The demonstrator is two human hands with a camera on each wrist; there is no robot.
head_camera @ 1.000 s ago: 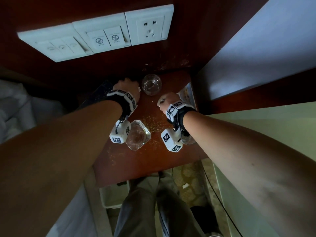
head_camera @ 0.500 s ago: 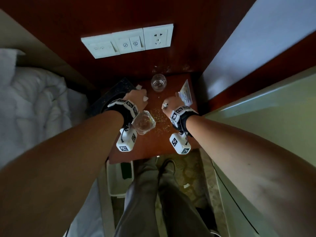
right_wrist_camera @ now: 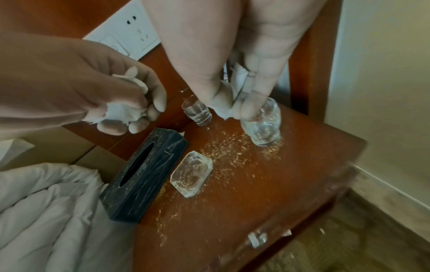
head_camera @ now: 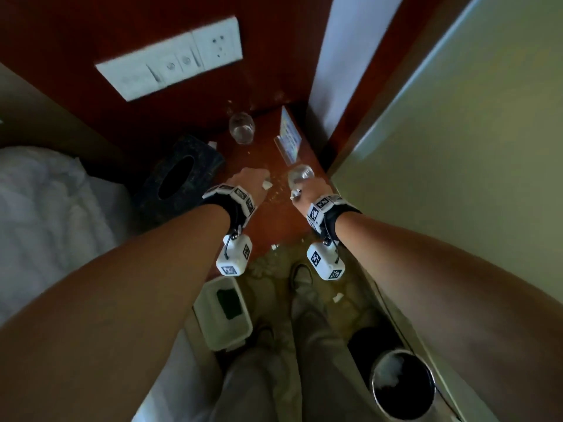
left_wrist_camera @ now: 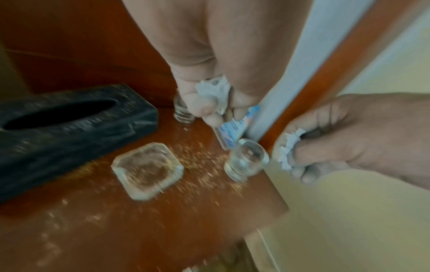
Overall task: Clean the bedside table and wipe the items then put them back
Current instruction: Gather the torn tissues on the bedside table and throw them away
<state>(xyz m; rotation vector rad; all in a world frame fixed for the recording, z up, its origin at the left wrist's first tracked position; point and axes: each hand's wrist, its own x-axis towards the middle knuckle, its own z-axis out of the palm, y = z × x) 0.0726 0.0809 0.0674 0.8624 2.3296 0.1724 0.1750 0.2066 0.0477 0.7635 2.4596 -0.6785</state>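
The red-brown bedside table [right_wrist_camera: 256, 184] is strewn with fine crumbs. On it stand a black tissue box [right_wrist_camera: 144, 176], a square glass ashtray [right_wrist_camera: 192, 174], a far small glass [right_wrist_camera: 197, 112], a near small glass [right_wrist_camera: 263, 123] and a card stand [head_camera: 289, 137]. My left hand [left_wrist_camera: 214, 110] hovers above the table and grips a crumpled tissue wad [left_wrist_camera: 213, 90]. My right hand [right_wrist_camera: 235, 108] grips another tissue wad [right_wrist_camera: 235, 88], its fingertips just at the near glass's rim; I cannot tell if they touch. In the head view my left wrist hides the ashtray.
A white bedcover [head_camera: 45, 208] lies left of the table, and a pale wall [head_camera: 457, 178] closes the right. On the floor are a white bin [head_camera: 222, 312], a round black bin [head_camera: 402, 385] and paper scraps. A switch panel [head_camera: 170, 59] hangs behind. The drawer has a glass knob [right_wrist_camera: 257, 239].
The head view has pulled back and up. Both hands came away from the table's back toward its front and right, each still gripping its tissue; the right one now sits by the near glass.
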